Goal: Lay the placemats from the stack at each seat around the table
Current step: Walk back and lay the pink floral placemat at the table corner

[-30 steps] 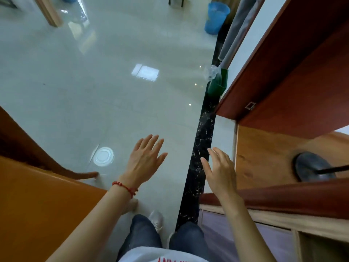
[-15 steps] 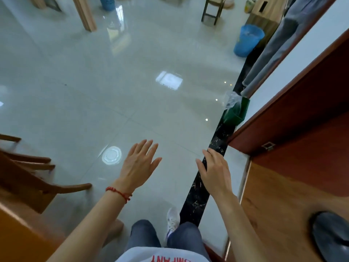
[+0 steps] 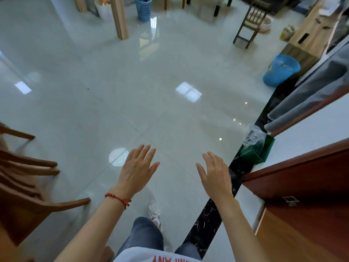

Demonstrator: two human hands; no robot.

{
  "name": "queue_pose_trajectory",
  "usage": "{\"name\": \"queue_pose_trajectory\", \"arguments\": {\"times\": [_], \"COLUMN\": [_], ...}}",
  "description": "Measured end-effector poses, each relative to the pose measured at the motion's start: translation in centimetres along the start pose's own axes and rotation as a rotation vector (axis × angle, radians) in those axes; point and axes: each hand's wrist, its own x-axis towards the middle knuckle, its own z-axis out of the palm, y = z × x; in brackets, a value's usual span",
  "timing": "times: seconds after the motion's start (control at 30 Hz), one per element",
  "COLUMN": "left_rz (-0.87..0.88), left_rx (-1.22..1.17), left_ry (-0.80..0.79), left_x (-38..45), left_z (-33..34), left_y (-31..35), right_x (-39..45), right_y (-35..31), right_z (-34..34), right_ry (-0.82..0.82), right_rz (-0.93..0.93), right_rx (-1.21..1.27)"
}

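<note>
While both hands hover over glossy tiled floor (image 3: 132,91), left hand (image 3: 137,172) and right hand (image 3: 215,176) hold nothing, fingers spread and released. Wooden chair (image 3: 24,186) at left. Placemats not in sight.

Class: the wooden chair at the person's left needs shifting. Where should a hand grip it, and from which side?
Probably grip the curved top rail of the wooden chair from above, with the left hand: the rail juts toward the person, bare and nearest that open hand.
</note>
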Motion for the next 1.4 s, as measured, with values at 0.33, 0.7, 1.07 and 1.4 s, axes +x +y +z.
{"name": "queue_pose_trajectory", "arguments": {"times": [0.33,0.7,1.07,1.4], "left_rz": [-0.223,-0.537,-0.819,-0.905], "left_rx": [-0.001,-0.007,-0.004,-0.031], "left_ry": [0.092,0.136,0.175,0.165], "left_x": [7.7,12.7,22.1,28.5], "left_z": [-3.5,-5.8,-10.4,-12.7], "left_y": [-10.9,-20.9,-30.1,-41.9], "right_x": [15.6,30.8,47.8,58.3], "right_y": [-7.8,-18.8,-29.8,-40.6], "right_z": [2.1,6.0,8.8,13.0], "right_ry": [0.003,-0.044,-0.077,-0.117], "right_rz": [-0.294,-0.699,-0.991,-1.073], "right_rx": [-0.010,0.024,0.089,0.106]}}
